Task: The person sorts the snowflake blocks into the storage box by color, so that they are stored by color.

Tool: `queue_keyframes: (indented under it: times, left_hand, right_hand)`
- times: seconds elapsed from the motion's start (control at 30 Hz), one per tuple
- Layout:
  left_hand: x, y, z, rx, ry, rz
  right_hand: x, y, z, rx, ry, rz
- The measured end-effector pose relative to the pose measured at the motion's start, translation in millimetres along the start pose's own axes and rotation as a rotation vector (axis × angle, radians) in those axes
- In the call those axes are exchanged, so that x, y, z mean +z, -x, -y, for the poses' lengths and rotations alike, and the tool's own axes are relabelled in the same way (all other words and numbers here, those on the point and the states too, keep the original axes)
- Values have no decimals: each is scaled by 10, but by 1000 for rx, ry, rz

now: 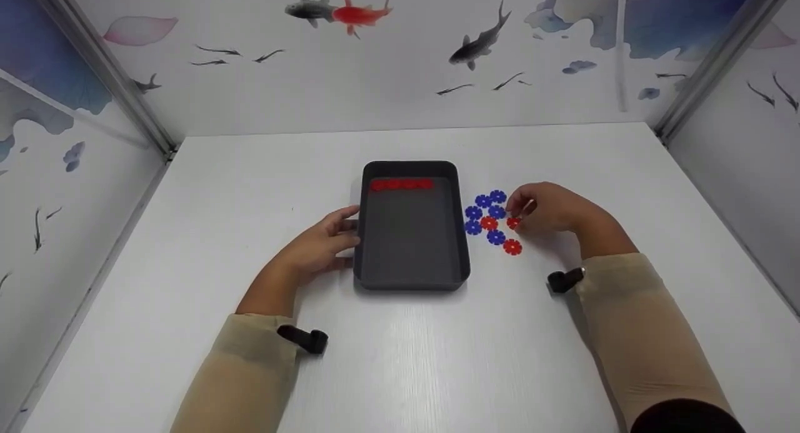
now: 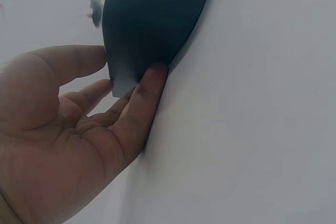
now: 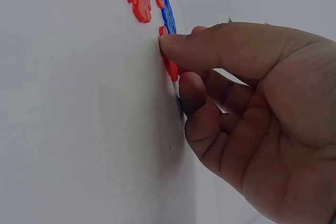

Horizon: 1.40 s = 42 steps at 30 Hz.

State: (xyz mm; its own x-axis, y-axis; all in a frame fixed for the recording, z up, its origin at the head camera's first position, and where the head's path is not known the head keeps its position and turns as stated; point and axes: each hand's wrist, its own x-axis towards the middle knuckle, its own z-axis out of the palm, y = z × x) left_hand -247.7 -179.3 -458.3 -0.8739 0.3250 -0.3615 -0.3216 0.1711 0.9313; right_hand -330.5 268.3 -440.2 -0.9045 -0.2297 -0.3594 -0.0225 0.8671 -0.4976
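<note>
In the head view, a dark grey rectangular tray point(image 1: 412, 233) lies on the table, with several red snowflake discs point(image 1: 402, 184) in a row along its far end. My left hand point(image 1: 322, 242) is at its left side, and the left wrist view has those fingertips against the tray's outer wall point(image 2: 152, 19). To the tray's right, my right hand point(image 1: 550, 211) pinches one red snowflake disc point(image 3: 167, 59) between thumb and fingers, close to the tabletop. Beside that hand lie several blue snowflake discs point(image 1: 497, 237) and two more red ones, one of them a nearer red disc point(image 1: 512, 247).
The white table point(image 1: 400, 352) is bounded by a back panel point(image 1: 400, 95) printed with fish and by side panels. Blue and red discs cluster near the tray's right wall. Black wrist-worn devices point(image 1: 565, 280) stick out from both sleeves.
</note>
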Motion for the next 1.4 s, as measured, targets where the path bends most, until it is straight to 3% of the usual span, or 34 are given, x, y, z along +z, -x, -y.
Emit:
queue_keyframes:
  times: [0.63,0.73,0.9,1.13,1.4]
  left_hand:
    - [-8,-8,-2,7,3,4]
    - [0,-16,-2,11,4,8]
    - [7,-12,10,17,0,10]
    - [0,-7,13,23,-14,15]
    - [-11,12,-2,23,-55,9]
  right_hand:
    - [-62,5,22,10,14,27]
    - [-76,-10,40,-13,-57,19]
    - [-67,-1,149,-71,-282,-4]
    - [-46,86,530,-121,-538,-30]
    - [42,115,1050,-144,-616,-107]
